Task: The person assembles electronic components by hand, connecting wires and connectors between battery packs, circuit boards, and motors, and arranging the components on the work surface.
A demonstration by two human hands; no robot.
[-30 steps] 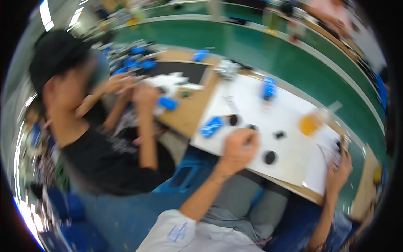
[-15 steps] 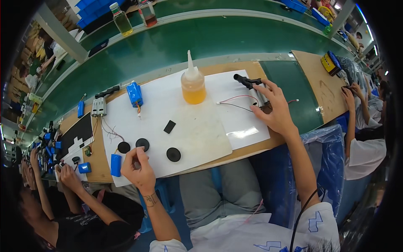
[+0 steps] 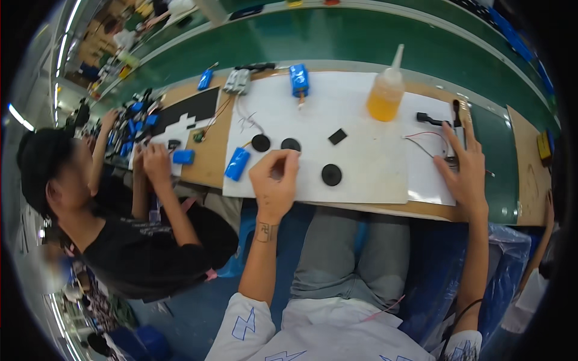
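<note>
Little's advanced: left hand (image 3: 273, 183) stays curled, hold unclear, over the white sheet (image 3: 373, 180)'s front edge, right hand (image 3: 469, 171) spread, seemingly empty, by a black part (image 3: 428, 118).

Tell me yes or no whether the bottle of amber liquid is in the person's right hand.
No, the bottle stands upright on the white sheet, apart from the right hand.
</note>
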